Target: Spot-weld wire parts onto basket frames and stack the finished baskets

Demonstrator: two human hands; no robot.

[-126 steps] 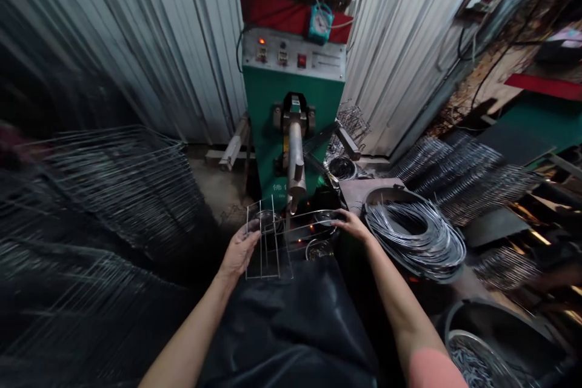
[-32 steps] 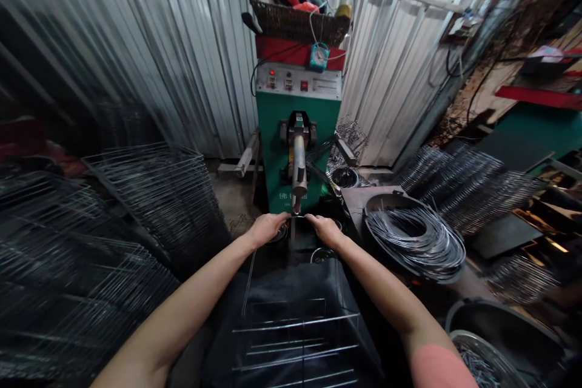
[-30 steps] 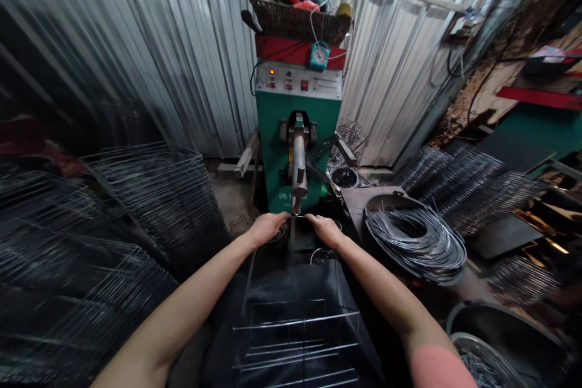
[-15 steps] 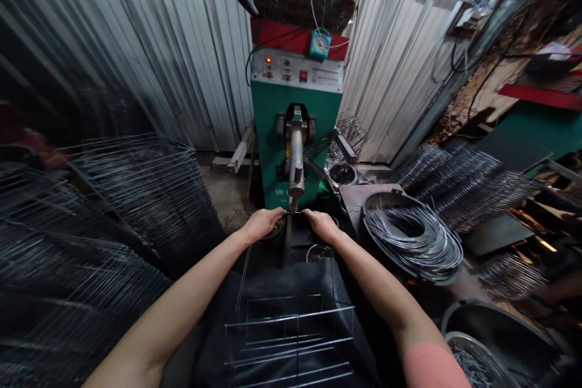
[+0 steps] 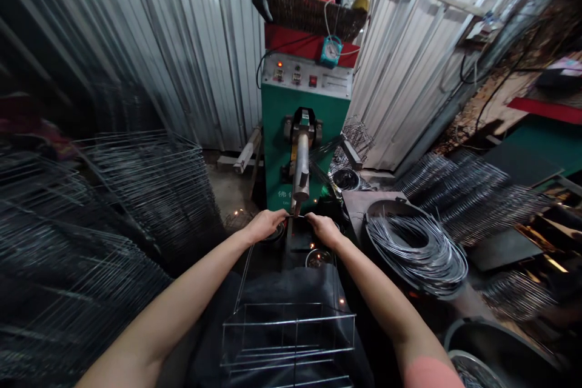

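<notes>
A green spot-welding machine (image 5: 277, 133) stands in front of me, its thick metal arm (image 5: 301, 170) reaching toward me. Under the arm's tip, a thin wire piece (image 5: 297, 216) spans between my hands. My left hand (image 5: 267, 225) pinches its left end and my right hand (image 5: 324, 229) pinches the right end. Small orange sparks show around both hands. Nearer to me, a wire frame (image 5: 295, 320) rests over dark cloth on my lap. The exact contact at the tip is too small to tell.
Stacks of wire racks (image 5: 154, 188) fill the left side. On the right, a round tray (image 5: 370, 218) holds a coil of wire pieces (image 5: 418, 254), with a dark basin (image 5: 500, 339) below. A wicker basket (image 5: 313, 12) tops the machine.
Sparks have appeared around my hands and near the lap. The view has shifted slightly, so the machine sits farther right; both hands keep their grip at the tip.
</notes>
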